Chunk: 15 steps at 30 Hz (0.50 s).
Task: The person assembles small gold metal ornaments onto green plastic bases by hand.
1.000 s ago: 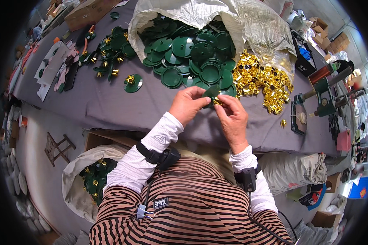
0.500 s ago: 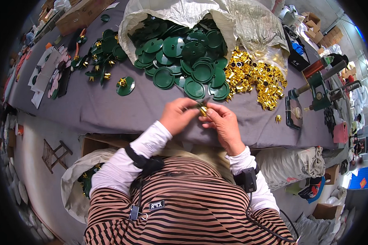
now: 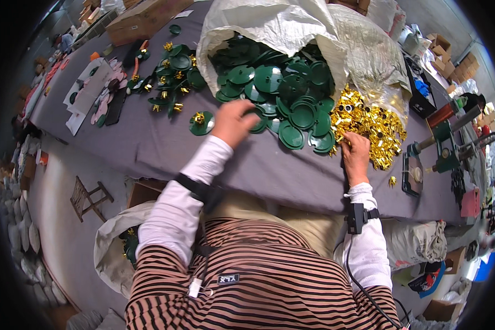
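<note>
My left hand [image 3: 235,122] is over the left front edge of a heap of round green plastic discs [image 3: 268,79], slightly smeared by motion. Its fingers are apart, and I see nothing held in them. At the front left edge of a pile of shiny gold pieces [image 3: 379,129] is my right hand [image 3: 356,157]. Its fingertips are pinched together among the gold bits, and whatever is between them is too small to make out. Just left of my left hand lies a green disc [image 3: 195,130] with a gold piece [image 3: 199,118] on top.
The discs spill from a white woven sack [image 3: 269,19]. More discs with gold pieces [image 3: 177,61] are heaped at the far left. A green hand-lever press [image 3: 444,144] stands at the right, near a lone gold piece [image 3: 392,181]. A cardboard box [image 3: 140,22] is at the back left.
My hands were together, working on a gold piece and a dark green part; now they are apart. The left has moved to the discs, the right to the gold pile. The view has shifted.
</note>
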Tool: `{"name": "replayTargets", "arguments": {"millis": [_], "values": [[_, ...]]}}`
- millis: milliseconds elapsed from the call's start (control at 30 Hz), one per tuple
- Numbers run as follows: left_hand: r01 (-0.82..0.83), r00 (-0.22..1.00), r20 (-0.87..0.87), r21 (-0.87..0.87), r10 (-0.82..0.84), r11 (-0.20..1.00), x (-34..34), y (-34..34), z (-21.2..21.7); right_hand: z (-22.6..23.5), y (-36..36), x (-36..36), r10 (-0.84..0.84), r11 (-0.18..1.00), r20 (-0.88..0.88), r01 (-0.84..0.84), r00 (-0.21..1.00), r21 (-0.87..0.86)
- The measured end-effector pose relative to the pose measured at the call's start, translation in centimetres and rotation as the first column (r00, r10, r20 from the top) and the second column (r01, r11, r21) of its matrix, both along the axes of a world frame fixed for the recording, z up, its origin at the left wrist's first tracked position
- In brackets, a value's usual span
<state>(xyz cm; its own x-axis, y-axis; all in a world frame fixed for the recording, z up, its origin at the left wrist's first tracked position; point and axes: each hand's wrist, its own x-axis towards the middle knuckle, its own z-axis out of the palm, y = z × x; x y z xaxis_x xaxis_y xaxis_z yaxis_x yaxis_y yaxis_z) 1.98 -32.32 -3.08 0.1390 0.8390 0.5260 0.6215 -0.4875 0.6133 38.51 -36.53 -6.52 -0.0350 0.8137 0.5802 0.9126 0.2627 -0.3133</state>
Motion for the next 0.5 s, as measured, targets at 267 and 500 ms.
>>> {"name": "replayTargets", "arguments": {"millis": [267, 500], "values": [[-0.190, 0.980, -0.080, -0.079, 0.184, 0.979, 2.4, -1.0, -2.6, 0.2, -0.6, 1.8, -0.087, 0.993, -0.089, 0.079, 0.992, -0.084], [0.526, 0.549, 0.818, -0.496, 0.170, 0.691, 6.9, -5.2, 2.5, 3.2, -2.9, -4.1, 0.100, 0.990, -0.844, -0.136, 0.528, 0.032]]}}
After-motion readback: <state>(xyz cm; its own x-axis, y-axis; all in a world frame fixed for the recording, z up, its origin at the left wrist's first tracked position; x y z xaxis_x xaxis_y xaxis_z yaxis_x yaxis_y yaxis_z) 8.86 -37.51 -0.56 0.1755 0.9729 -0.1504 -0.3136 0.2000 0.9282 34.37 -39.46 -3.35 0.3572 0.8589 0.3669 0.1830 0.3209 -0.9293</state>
